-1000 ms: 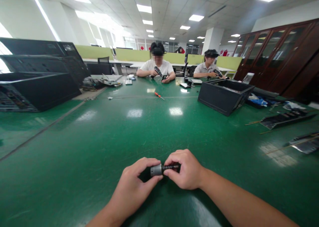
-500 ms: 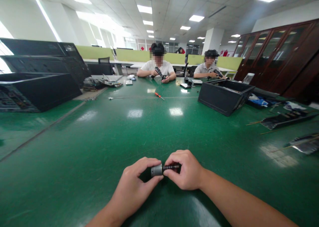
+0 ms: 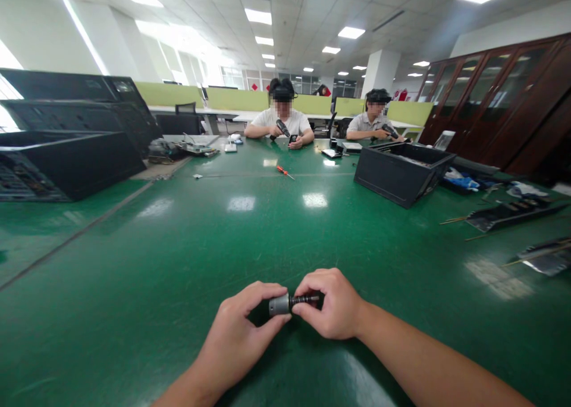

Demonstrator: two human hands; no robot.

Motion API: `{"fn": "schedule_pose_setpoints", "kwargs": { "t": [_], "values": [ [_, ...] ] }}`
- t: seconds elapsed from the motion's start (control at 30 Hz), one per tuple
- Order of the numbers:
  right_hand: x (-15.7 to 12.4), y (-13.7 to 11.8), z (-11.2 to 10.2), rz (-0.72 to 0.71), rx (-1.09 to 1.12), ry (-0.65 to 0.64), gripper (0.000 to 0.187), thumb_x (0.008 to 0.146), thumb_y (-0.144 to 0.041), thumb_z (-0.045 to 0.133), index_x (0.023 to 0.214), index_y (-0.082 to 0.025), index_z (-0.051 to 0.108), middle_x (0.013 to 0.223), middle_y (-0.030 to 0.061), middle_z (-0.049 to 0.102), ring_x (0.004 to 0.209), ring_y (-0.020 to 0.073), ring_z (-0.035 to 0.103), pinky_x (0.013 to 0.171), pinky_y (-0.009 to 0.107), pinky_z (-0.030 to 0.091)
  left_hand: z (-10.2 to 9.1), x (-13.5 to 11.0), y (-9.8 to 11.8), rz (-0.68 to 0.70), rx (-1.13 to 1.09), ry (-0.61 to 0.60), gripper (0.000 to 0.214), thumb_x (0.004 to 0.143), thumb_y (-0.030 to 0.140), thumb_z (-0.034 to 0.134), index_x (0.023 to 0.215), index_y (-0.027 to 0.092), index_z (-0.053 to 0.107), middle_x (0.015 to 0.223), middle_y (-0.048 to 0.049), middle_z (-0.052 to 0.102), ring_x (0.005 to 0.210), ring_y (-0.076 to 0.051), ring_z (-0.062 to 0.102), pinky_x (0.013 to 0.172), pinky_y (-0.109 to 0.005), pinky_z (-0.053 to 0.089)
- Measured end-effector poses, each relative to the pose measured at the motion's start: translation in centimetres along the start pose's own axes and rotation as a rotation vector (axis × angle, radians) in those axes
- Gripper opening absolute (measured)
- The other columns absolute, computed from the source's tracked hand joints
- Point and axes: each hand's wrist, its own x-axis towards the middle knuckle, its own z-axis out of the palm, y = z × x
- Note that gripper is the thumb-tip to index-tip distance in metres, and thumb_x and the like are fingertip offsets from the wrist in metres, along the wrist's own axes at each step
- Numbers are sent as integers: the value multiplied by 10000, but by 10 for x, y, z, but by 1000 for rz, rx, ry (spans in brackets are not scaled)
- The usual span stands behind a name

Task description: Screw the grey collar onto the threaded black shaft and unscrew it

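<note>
Near the front of the green table, both hands meet at a small motor (image 3: 279,304), a grey metal cylinder with a dark ribbed shaft (image 3: 305,299) pointing right. My left hand (image 3: 247,329) has the cylinder between thumb and fingers. The thumb and index finger of my right hand (image 3: 331,304) pinch the shaft close to where it leaves the cylinder. The shaft's far end lies inside the curl of my right hand. The right fingertips partly cover the join.
An orange screwdriver (image 3: 284,172) lies mid-table. Dark computer cases stand at left (image 3: 75,163) and right (image 3: 397,175). Metal parts with thin rods (image 3: 513,213) lie at far right. Across the table two people (image 3: 285,121) hold power drills.
Almost nothing differs. Both hands and the motor hold the same position, apart from a very slight shift of the view.
</note>
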Motion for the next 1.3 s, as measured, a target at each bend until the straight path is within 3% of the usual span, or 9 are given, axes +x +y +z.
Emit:
{"fn": "schedule_pose_setpoints", "kwargs": {
  "t": [1.3],
  "values": [
    [-1, 1, -1, 26, 31, -4, 66, 778, -261, 684, 765, -196, 679, 654, -1, 659, 582, 144, 591, 586, 246, 420, -1, -1, -2, 9, 13, 9, 229, 782, 211, 744, 1004, 265, 728, 925, 7, 772, 836, -164, 736, 767, -244, 577]
  ]
}}
